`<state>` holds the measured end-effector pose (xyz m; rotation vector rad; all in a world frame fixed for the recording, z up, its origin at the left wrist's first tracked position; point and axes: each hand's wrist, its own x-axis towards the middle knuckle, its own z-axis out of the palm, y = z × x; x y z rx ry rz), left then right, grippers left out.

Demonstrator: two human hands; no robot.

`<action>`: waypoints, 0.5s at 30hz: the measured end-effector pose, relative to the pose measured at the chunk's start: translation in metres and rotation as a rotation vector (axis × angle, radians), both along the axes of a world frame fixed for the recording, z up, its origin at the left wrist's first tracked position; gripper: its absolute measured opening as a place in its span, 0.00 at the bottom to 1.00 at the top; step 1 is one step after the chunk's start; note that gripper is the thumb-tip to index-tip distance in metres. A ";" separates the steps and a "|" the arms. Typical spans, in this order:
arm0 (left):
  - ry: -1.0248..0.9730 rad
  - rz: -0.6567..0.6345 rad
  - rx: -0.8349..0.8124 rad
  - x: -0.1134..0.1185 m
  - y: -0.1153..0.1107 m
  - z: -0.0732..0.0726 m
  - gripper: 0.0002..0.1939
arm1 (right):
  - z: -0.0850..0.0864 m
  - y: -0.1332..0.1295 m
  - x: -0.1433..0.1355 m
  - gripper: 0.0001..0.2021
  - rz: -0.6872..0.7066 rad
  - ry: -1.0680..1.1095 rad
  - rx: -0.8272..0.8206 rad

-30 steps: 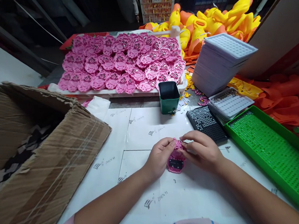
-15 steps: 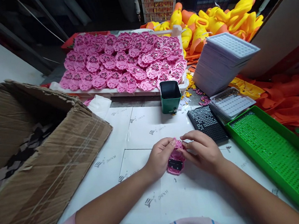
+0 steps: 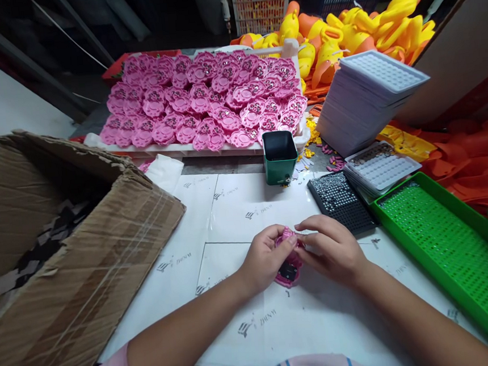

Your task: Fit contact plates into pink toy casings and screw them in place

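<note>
Both hands, left hand and right hand, pinched a pink paw-shaped plastic toy shell mid-assembly; the green square tin stood at twelve o'clock.

White paper sheets ahead of the hands are lying bare up to the green cup. Cardboard box is blocking the left. Black grid tray and green tray are crowding the right. Rack of pink pieces is walling the far edge.
</note>
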<state>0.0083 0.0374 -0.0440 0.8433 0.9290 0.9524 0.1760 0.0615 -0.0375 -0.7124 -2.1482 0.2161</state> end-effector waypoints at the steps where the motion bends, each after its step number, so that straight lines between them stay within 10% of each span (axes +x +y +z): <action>1: -0.010 -0.003 -0.005 0.000 0.000 0.000 0.16 | 0.000 0.000 0.000 0.05 0.010 0.007 -0.001; 15: -0.520 -0.303 -0.395 -0.015 0.006 0.003 0.15 | 0.010 0.003 0.010 0.08 0.109 0.152 -0.048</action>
